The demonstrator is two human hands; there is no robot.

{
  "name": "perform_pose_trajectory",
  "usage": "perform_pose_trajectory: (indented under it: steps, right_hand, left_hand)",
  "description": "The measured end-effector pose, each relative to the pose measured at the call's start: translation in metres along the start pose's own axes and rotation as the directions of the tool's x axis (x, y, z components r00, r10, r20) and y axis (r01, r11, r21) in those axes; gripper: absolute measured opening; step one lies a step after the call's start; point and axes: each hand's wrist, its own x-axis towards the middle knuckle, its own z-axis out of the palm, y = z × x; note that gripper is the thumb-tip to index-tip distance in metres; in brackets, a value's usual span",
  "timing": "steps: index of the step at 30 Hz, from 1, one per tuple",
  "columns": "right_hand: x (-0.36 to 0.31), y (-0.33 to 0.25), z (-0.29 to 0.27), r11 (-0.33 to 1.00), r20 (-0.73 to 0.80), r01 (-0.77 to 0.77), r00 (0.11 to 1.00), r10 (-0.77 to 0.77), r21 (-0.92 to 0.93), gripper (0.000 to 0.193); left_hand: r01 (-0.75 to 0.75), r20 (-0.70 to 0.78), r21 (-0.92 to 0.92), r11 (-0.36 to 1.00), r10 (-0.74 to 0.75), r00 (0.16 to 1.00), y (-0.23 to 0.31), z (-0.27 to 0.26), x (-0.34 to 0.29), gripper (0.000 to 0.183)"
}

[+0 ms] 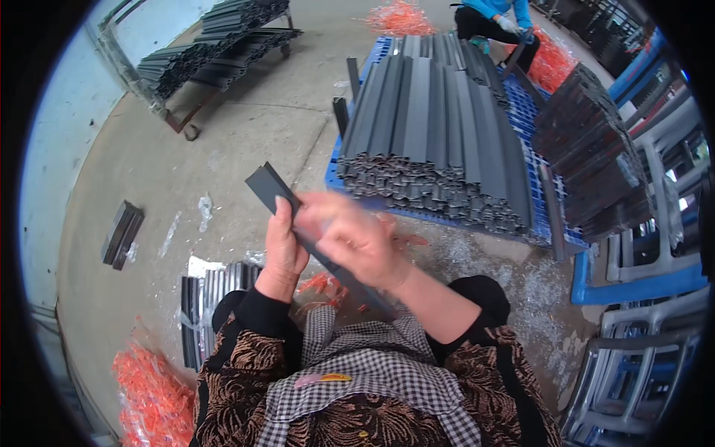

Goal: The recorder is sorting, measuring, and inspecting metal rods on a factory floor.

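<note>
A dark grey channel-shaped strip (269, 188) slants across in front of me, its far end up to the left and its near end by my lap. My left hand (283, 242) is closed round it, with the thumb lying along its upper face. Over the middle of the strip is my right hand (361, 242), blurred, its fingers curled in. A faint reddish smear shows at those fingertips; what they pinch is too blurred to make out. Below the hands, red-orange plastic scraps (322, 284) lie on the floor.
A big stack of dark strips (424, 127) rests on a blue pallet (334, 173) ahead. Left are a loaded cart (179, 123), a short bundle (121, 235), more strips (195, 313) and an orange scrap heap (153, 398). A person in blue (495, 15) sits behind; metal frames (633, 357) stand right.
</note>
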Motion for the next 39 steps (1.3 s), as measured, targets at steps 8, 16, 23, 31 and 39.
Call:
perform_pose_trajectory:
  steps: [8,16,23,31,39]
  right_hand:
    - [-0.043,0.022,-0.020,0.876,0.007,-0.263,0.957,0.290,-0.404,0.016]
    - [-0.173,0.081,-0.125,0.316,-0.258,-0.747,0.541,0.801,-0.585,0.023]
    - [-0.339,0.166,-0.181,-0.182,-0.357,-0.465,0.321,0.877,-0.866,0.042]
    - [-0.216,0.185,-0.014,0.540,0.283,-0.468,0.513,0.811,-0.700,0.036]
    - [-0.134,0.171,0.005,-0.131,-0.200,-0.591,0.052,0.979,-0.796,0.033]
  left_hand:
    - [-0.234,-0.178,0.145,0.961,0.258,0.950,0.046,-0.024,0.022,0.044]
    - [-0.566,-0.590,0.181,0.804,0.550,0.591,0.173,-0.175,0.026,0.037]
    - [-0.728,-0.622,0.271,0.630,0.692,0.367,0.214,-0.211,-0.009,0.037]
    - [-0.636,-0.496,0.200,0.745,0.637,0.590,0.164,-0.173,0.020,0.036]
    - [-0.537,-0.488,0.226,0.813,0.572,0.660,0.125,-0.124,0.038,0.038]
